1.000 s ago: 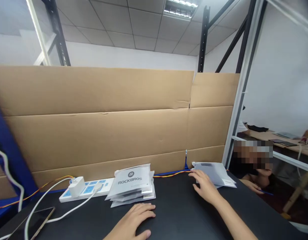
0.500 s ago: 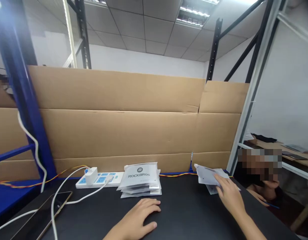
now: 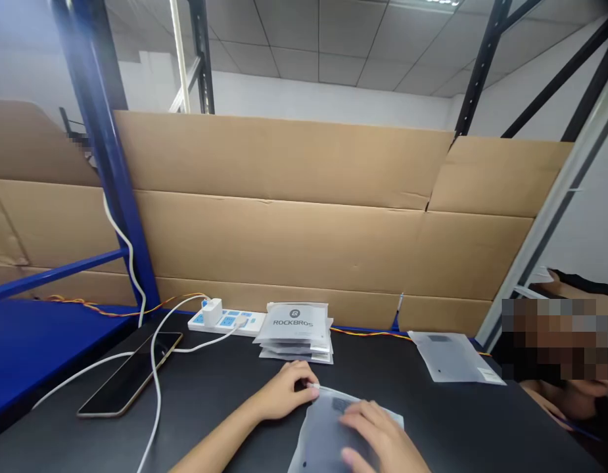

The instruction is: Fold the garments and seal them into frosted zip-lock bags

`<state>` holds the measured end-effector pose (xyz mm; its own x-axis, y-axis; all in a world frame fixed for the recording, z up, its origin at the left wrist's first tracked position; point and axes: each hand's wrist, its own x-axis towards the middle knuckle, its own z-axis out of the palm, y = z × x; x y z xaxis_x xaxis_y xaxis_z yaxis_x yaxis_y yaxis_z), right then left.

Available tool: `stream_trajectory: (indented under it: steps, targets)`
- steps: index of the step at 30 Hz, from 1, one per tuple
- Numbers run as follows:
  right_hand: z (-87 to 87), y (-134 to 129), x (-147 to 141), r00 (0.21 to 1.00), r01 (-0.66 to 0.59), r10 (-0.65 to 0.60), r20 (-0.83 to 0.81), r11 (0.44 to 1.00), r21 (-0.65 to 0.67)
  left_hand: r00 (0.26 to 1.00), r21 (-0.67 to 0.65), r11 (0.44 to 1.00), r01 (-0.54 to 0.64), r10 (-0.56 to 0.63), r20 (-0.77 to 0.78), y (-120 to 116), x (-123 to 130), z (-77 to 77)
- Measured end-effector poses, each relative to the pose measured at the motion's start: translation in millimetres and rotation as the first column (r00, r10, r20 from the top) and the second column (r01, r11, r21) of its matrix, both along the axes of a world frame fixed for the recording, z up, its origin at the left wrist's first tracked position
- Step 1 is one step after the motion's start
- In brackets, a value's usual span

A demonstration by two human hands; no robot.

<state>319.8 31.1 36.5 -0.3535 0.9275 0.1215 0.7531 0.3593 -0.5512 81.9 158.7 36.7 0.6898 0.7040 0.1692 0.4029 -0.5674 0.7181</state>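
Note:
My left hand (image 3: 284, 392) pinches the top edge of a frosted plastic bag (image 3: 323, 433) near the front of the black table. My right hand (image 3: 377, 437) lies across the same bag, with its fingers on the bag's face. Behind my hands stands a pile of several white-grey ROCKBROS bags (image 3: 294, 332). To the right, a second frosted bag (image 3: 449, 358) lies flat on the table.
A blue-socketed power strip (image 3: 225, 322) with a white plug and cables sits against the cardboard wall (image 3: 284, 243). A phone (image 3: 131, 374) lies at the left, by a blue steel rack post (image 3: 111, 151). A co-worker's blurred head (image 3: 555, 341) is at the right edge.
My right hand has brought a bag from the right side to the front of me, and my left hand now holds its edge. The view has turned to the left.

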Motion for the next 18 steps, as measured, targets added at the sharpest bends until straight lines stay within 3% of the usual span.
stream_trajectory:
  steps: [2,4,8,12,15,18]
  targets:
    - [29.3,18.7,2.2,0.998,0.040,-0.038,-0.052,0.998,0.050,0.999,-0.021,0.999,-0.036,0.036,-0.006,2.0,0.0,-1.8]
    - [39.5,40.2,-1.3,0.995,0.036,-0.032,-0.094,0.998,0.048,0.996,-0.025,0.996,-0.083,0.083,-0.016,2.3,0.8,-3.9]
    - [16.5,77.1,-21.4,0.958,-0.114,0.089,-0.272,0.990,-0.078,0.989,-0.019,0.989,-0.144,0.143,-0.042,-3.3,5.4,-8.6]
    - [-5.4,89.2,-27.9,0.907,-0.140,0.062,-0.417,0.977,-0.159,0.993,-0.062,0.991,-0.118,0.116,-0.033,-7.6,10.7,-7.7]
    - [-3.6,87.7,-14.6,0.901,-0.167,0.069,-0.429,0.967,-0.193,0.995,-0.114,0.991,-0.065,0.074,0.074,-0.7,5.5,0.2]
    - [4.1,86.9,5.1,0.895,-0.170,0.050,-0.444,0.958,-0.233,0.980,-0.161,0.982,-0.095,0.121,0.157,14.6,-12.7,10.7]
